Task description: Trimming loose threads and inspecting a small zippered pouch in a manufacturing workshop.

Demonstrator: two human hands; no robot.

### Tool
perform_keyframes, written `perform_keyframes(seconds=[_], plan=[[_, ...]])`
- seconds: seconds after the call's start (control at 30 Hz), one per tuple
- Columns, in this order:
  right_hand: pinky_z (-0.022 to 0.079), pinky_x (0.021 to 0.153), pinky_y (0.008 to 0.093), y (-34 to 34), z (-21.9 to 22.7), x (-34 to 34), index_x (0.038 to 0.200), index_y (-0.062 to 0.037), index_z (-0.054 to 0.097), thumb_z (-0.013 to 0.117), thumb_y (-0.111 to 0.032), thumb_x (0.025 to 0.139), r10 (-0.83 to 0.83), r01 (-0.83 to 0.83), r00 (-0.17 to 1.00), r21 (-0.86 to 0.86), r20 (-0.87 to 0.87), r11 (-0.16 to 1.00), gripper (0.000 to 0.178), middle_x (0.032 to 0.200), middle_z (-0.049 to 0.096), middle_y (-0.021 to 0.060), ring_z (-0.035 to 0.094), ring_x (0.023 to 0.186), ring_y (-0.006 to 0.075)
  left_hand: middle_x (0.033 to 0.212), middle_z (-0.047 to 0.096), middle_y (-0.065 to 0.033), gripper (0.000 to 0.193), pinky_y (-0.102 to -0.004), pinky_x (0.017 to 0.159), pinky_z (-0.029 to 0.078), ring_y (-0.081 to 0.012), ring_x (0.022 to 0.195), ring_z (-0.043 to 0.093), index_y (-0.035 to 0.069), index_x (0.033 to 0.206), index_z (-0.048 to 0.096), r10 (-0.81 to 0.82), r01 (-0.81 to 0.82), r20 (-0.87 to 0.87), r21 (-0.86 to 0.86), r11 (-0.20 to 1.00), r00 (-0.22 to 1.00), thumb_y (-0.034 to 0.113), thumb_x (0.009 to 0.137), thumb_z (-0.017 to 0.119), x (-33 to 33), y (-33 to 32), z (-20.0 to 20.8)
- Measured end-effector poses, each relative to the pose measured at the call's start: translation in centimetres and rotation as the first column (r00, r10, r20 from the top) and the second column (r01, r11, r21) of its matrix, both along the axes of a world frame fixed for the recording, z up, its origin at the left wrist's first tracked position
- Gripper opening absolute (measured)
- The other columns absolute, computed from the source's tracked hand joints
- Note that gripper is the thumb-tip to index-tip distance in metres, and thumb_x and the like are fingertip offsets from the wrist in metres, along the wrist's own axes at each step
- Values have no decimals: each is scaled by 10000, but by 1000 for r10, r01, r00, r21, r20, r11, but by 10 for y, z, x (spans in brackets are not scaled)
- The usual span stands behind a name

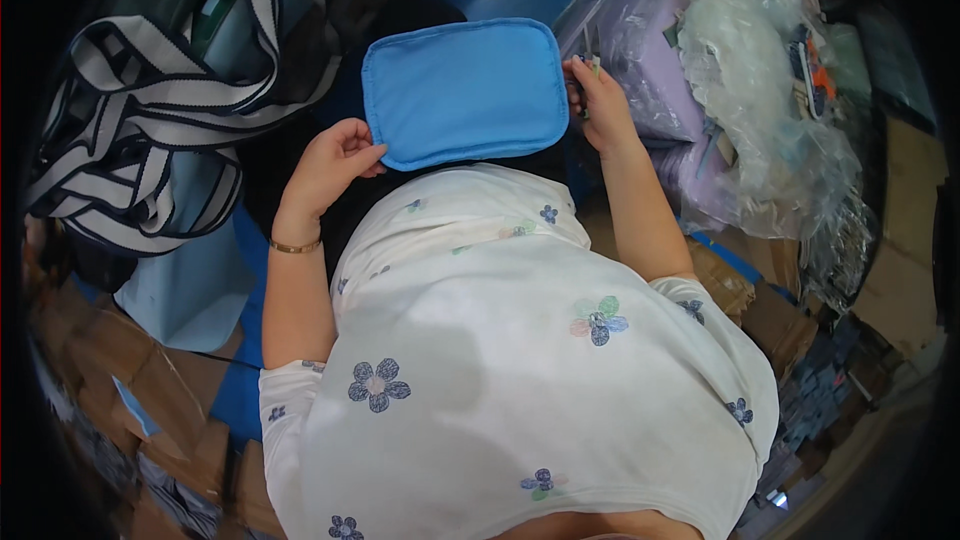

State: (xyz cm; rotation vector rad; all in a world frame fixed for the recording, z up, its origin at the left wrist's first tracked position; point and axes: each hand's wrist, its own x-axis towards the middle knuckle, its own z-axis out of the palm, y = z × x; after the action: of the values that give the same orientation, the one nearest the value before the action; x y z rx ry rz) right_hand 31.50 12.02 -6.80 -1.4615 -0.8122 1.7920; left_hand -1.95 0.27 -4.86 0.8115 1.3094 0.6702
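A blue rounded-rectangle fabric piece with a raised, bound edge is held flat above my lap. My left hand pinches its lower left corner between thumb and fingers. At its right edge, my right hand is closed around a small pair of scissors, whose narrow metal blades point away from me. Some fingers of that hand reach beside the edge of the piece; whether they also grip it is hard to see.
Striped white-and-navy straps lie heaped at the left over light blue material. Lilac padded pieces in clear plastic and crumpled plastic bags pile up at the right. Cardboard boxes stand at the lower left.
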Motion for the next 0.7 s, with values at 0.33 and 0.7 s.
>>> perform_keyframes(seconds=[0.33, 0.7], plan=[[315, 499, 179, -11, 8, 1, 922, -105, 608, 697, -187, 843, 66, -73, 994, 81, 86, 994, 144, 702, 526, -66, 434, 568, 27, 866, 609, -51, 216, -243, 760, 481, -127, 839, 589, 34, 873, 592, -33, 75, -250, 162, 984, 968, 184, 788, 723, -7, 2, -12], [307, 492, 180, -10, 5, 2, 918, -108, 634, 676, -206, 861, 83, -96, 988, 94, 129, 991, 121, 672, 519, -78, 430, 553, 23, 1087, 538, -118, 468, -424, 962, 393, -217, 1051, 518, 43, 1056, 520, 248, -226, 117, -177, 958, 962, 424, 828, 667, 4, 25, -21]])
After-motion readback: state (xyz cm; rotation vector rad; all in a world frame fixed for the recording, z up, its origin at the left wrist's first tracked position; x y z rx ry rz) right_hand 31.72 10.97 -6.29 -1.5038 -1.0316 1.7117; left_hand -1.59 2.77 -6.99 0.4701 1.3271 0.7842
